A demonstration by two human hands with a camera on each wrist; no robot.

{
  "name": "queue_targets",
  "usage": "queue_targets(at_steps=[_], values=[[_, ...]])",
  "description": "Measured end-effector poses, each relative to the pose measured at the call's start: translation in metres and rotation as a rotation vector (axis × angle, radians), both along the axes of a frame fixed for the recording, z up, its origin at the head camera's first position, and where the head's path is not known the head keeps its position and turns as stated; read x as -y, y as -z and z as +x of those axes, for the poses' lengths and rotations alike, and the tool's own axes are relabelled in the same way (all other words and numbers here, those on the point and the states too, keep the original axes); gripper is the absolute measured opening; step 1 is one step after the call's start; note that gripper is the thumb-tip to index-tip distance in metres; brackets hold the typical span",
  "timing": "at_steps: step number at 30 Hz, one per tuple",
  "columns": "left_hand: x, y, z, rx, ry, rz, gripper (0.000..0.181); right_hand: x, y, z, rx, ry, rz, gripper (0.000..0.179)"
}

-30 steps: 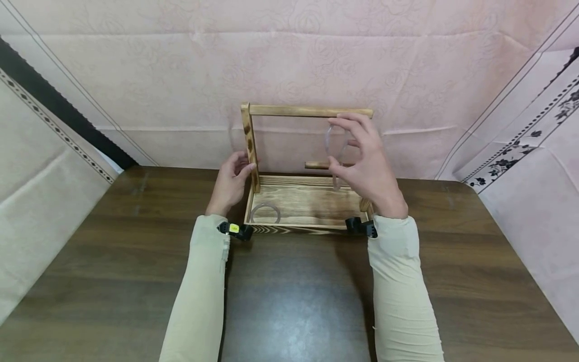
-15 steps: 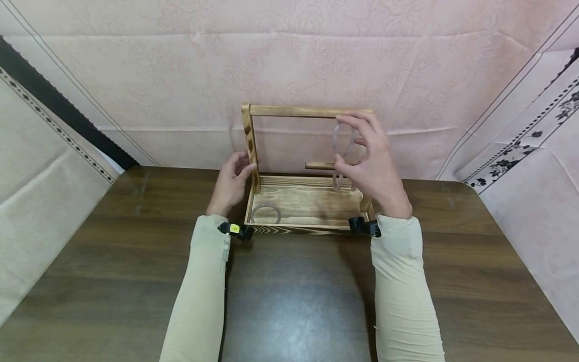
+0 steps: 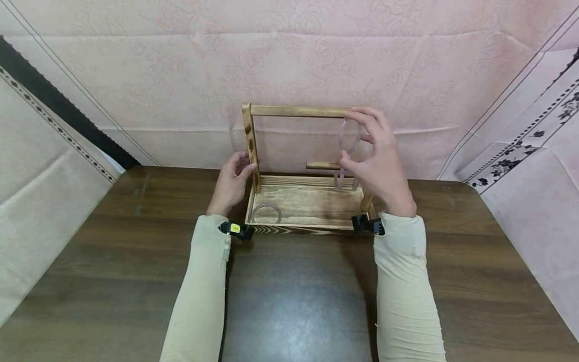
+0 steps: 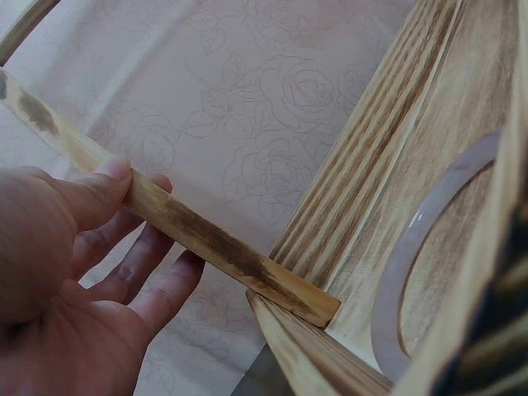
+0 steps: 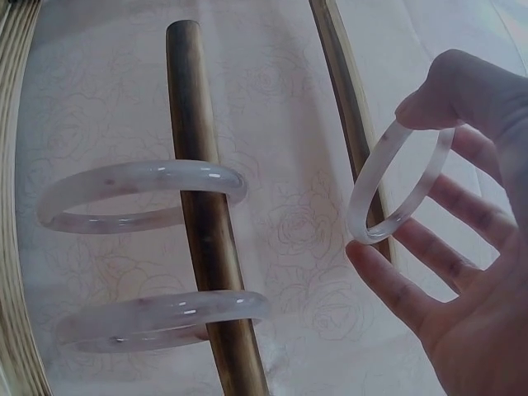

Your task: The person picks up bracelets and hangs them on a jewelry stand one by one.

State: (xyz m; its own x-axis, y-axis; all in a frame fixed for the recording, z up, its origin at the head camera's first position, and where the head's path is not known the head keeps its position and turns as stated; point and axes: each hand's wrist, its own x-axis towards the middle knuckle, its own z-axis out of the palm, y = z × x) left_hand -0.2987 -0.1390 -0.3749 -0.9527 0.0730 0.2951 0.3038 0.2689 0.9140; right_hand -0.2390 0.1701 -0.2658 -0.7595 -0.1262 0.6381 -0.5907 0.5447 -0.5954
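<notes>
Between the thumb and index fingertips of the right hand [image 3: 376,160], one pale translucent bangle [image 5: 369,181]: being pinched at opposite sides of its ring, hanging clear of the palm. Thumb and index are spreading wide, the ring's full breadth apart; the remaining fingers are fanning out behind it. Contact between this hand and the wooden top bar [image 3: 294,111] behind it: cannot tell.

Beside the held piece, one wooden rod [image 5: 194,99], its free end pointing toward the stand's left side. Two further bangles, first [image 5: 124,177] and second [image 5: 153,313], are encircling it, sitting apart from each other; the held bangle is staying off the rod.

Below, one shallow wooden tray [image 3: 307,201] is forming the base of the stand. Another bangle [image 4: 402,256] is resting at its front left corner, well apart from both hands; flat or leaning, cannot tell.

At the left side, one upright post [image 4: 210,239] is rising from the tray to the top bar. The left hand [image 3: 229,185] is grasping it, thumb pressing the near face, fingers curling behind.

Beneath all, one brown wood-grain table [image 3: 289,301]. Behind, a pale pink cloth [image 3: 289,65] with faint rose outlines is hanging. Cream sleeves [image 3: 407,291] are covering both forearms; a small black device [image 3: 367,224] is sitting at each wrist.
</notes>
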Motion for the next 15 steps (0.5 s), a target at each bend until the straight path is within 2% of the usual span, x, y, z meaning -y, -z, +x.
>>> queue_targets(at_steps=[9, 15], values=[[-0.0006, -0.0002, -0.0011, -0.006, 0.019, 0.044, 0.031, -0.004, -0.0009, -0.0016, -0.003, 0.01, -0.024, 0.072], [-0.0001, 0.0, -0.0016, 0.005, 0.013, 0.037, 0.032, -0.0052, -0.0023, -0.0021, 0.008, 0.015, -0.046, 0.072]])
